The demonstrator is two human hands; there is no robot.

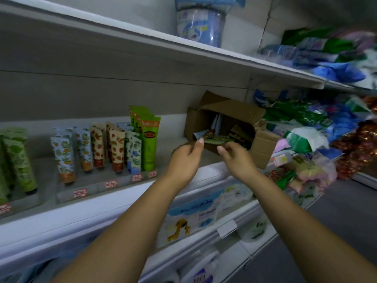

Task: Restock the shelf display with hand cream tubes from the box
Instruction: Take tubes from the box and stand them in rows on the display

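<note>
A brown cardboard box lies on its side on the middle shelf, its open mouth facing me. Several hand cream tubes lie inside it, green and patterned. My left hand is at the box's lower left flap, one fingertip touching the tube ends and the other fingers loosely bent. My right hand is at the mouth of the box with its fingers curled, and a bit of a green tube shows under them. To the left, several patterned and green tubes stand upright in the clear display tray.
More green tubes stand at the far left. Bagged goods are piled right of the box. A blue wrapped pack sits on the upper shelf. Boxed and bottled goods fill the shelf below my arms.
</note>
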